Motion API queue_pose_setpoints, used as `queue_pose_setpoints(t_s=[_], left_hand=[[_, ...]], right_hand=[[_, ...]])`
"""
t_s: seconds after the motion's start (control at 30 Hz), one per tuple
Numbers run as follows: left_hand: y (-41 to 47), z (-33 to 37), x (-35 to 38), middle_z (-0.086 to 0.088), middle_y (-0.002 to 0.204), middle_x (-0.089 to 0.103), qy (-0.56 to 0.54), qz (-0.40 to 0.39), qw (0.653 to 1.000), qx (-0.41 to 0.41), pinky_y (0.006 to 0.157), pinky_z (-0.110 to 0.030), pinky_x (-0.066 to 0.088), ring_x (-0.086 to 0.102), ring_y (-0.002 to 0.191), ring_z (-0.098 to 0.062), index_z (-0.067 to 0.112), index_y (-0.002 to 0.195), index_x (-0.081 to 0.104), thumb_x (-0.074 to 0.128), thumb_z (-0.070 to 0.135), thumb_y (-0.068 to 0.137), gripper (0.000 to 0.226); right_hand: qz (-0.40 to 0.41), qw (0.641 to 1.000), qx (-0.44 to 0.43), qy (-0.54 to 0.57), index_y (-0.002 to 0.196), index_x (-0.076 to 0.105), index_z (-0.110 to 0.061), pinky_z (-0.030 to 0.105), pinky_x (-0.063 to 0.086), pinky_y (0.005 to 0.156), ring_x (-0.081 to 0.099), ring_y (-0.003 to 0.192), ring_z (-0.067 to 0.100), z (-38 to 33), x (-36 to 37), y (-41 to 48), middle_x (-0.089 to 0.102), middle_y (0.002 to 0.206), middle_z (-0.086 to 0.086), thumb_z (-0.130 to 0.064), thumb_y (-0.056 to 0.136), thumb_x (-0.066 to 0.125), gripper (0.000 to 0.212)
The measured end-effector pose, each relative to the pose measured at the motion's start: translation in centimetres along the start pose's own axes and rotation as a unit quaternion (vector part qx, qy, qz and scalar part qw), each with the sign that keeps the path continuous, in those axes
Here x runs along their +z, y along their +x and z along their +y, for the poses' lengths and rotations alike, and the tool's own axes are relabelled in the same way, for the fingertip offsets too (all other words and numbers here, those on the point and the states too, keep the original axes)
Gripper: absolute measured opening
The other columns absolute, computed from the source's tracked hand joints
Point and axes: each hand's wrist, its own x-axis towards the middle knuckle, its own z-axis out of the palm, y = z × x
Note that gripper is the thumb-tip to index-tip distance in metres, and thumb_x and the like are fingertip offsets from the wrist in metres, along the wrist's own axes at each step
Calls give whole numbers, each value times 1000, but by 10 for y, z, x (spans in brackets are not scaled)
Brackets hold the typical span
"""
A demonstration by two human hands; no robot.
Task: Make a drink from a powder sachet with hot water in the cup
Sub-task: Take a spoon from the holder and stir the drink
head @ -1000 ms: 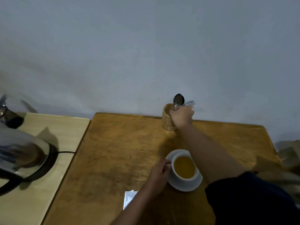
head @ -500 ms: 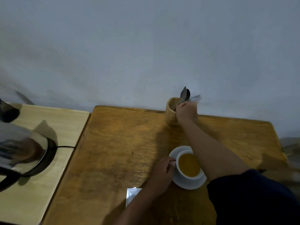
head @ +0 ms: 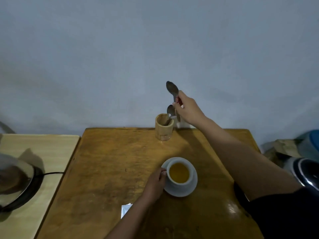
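Note:
A white cup point(head: 179, 182) full of orange-brown drink stands on a white saucer point(head: 191, 188) on the wooden table point(head: 112, 169). My left hand point(head: 154, 183) grips the cup's handle on its left side. My right hand point(head: 187, 108) is raised above and right of the bamboo cutlery holder point(head: 164, 130), shut on a metal spoon point(head: 171, 88) held bowl-up, clear of the holder. Another spoon point(head: 170, 112) leans inside the holder. A white sachet point(head: 125, 210) lies near the table's front, partly hidden under my left forearm.
A steel electric kettle point(head: 15, 176) on its black base sits on a paler side table point(head: 43, 152) to the left, its cord trailing right. A grey wall runs right behind the table. At far right are a blue container point(head: 310, 142) and blurred clutter.
My right hand has lifted a spoon up out of the cutlery holder. The left hand has stayed on the cup's handle.

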Motion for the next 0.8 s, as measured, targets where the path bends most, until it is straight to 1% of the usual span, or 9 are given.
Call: queue_pose_setpoints(t_s=[0.07, 0.17, 0.27, 0.37, 0.43, 0.57, 0.67, 0.73, 0.8], left_hand=[[1, -3, 1, 0, 97, 61, 10, 10, 1000, -8, 70, -26, 42, 57, 92, -17, 16, 104, 59, 39, 22, 96, 22], [2, -9, 4, -10, 100, 64, 16, 16, 1000, 2, 75, -34, 42, 58, 93, -23, 14, 98, 61, 40, 23, 96, 23], [3, -8, 5, -9, 94, 62, 24, 23, 999, 13, 70, -30, 41, 55, 85, -20, 19, 88, 59, 41, 26, 94, 20], [4, -8, 5, -4, 87, 59, 22, 21, 1000, 4, 68, -30, 40, 52, 80, -17, 21, 84, 57, 42, 20, 95, 19], [4, -9, 5, -5, 86, 59, 18, 17, 1000, -7, 71, -32, 40, 52, 80, -19, 23, 82, 56, 41, 19, 95, 20], [4, -7, 2, -8, 91, 61, 13, 10, 1000, -22, 71, -32, 40, 52, 82, -19, 24, 81, 57, 42, 20, 95, 21], [2, -5, 1, -7, 92, 61, 14, 7, 1000, -26, 69, -30, 40, 52, 83, -19, 22, 84, 59, 42, 21, 95, 21], [1, -3, 2, -9, 95, 63, 16, 17, 999, -28, 70, -31, 40, 53, 86, -21, 15, 92, 62, 41, 20, 95, 21], [-1, -1, 5, -12, 101, 63, 29, 29, 999, -30, 71, -32, 40, 54, 89, -22, 8, 102, 62, 41, 19, 95, 25]], right_hand=[[-110, 993, -13, -41, 86, 46, -12, 34, 41, 68, 51, 73, 21, 1, -20, -17, 54, 80, 1, -14, 90, 49, 5], [-257, 960, 19, -106, 81, 47, -19, 33, 41, 68, 52, 72, 21, 9, -37, -50, 53, 78, -2, -11, 90, 46, 12], [-334, 931, 66, -132, 86, 52, -17, 28, 41, 56, 51, 61, 20, 16, -46, -78, 58, 82, 6, -7, 88, 44, 13], [-396, 890, 106, -200, 93, 58, -13, 27, 41, 55, 50, 61, 17, 16, -45, -94, 61, 83, 7, -6, 85, 47, 15], [-410, 873, 132, -229, 93, 57, -10, 26, 43, 53, 55, 58, 16, 19, -37, -101, 63, 87, 11, -3, 84, 48, 14], [-399, 870, 133, -257, 90, 60, -1, 31, 48, 57, 61, 63, 23, 24, -17, -112, 68, 98, 26, 2, 82, 51, 12], [-346, 880, 70, -316, 89, 63, -3, 32, 42, 61, 56, 71, 23, 22, -8, -122, 67, 89, 16, -6, 84, 51, 13], [-294, 891, 18, -346, 93, 66, -10, 32, 40, 64, 56, 80, 23, 20, -5, -129, 62, 91, 7, -12, 86, 50, 17], [-269, 900, 0, -344, 93, 66, -13, 31, 39, 65, 55, 83, 23, 19, -3, -134, 60, 91, 5, -13, 88, 49, 18]])
